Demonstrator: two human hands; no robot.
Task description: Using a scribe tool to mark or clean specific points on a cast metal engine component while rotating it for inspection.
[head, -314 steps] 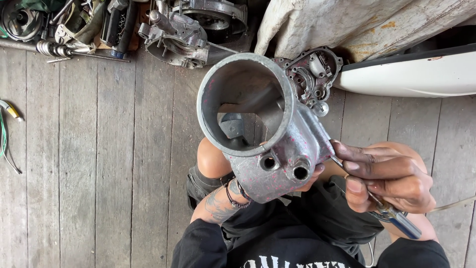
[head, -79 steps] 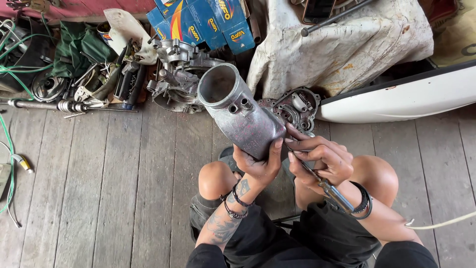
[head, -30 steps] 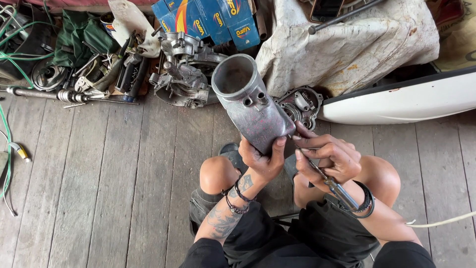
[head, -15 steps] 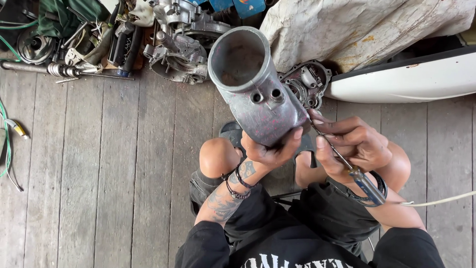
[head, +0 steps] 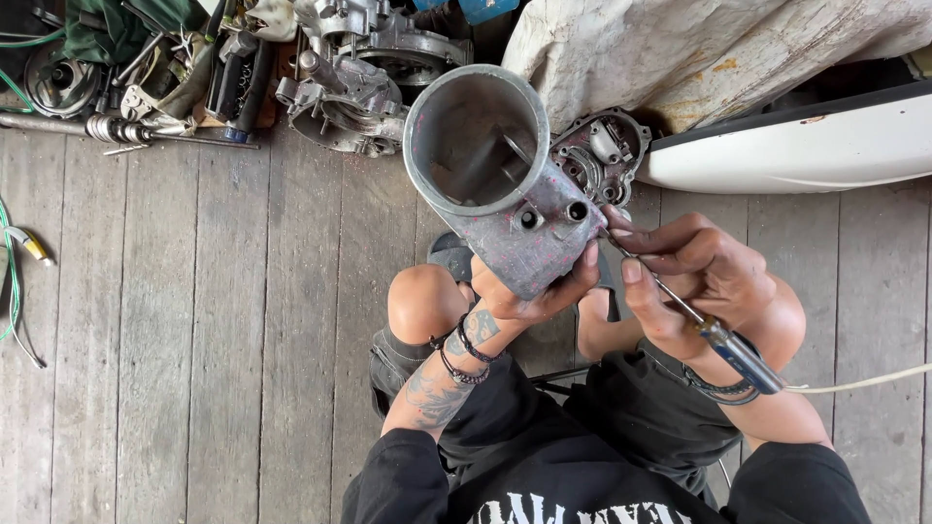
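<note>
My left hand grips a grey metal engine cylinder from below, its open bore tilted up toward the camera. Pink speckles mark its side. My right hand holds a screwdriver with a blue and clear handle, and the thin shaft's tip rests against the cylinder's right side near two small holes. Both hands are raised above my bare knees.
A dark engine cover lies on the wooden plank floor behind the cylinder. Engine parts, shafts and cables are piled at the top left. A dirty white cloth and a white curved panel lie at the top right.
The cylinder has been lifted closer to the camera and tilted so its bore faces up. The screwdriver stays against its right side.
</note>
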